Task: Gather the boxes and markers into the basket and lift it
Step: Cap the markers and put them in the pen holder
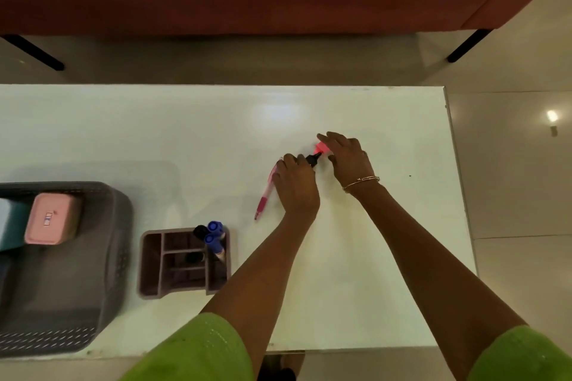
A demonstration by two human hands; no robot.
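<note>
White counter (356,272): both hands meet toward its far right; left grip (295,184) holds a marker (312,160), right grip (348,155) pinches its pink cap (319,148). Basket (102,272) sits at the left edge.

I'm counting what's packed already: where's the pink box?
The pink box sits inside the grey basket at the table's left edge, left of the brown organizer.

The pink box (52,218) bears a small label (too blurred to read).
</note>
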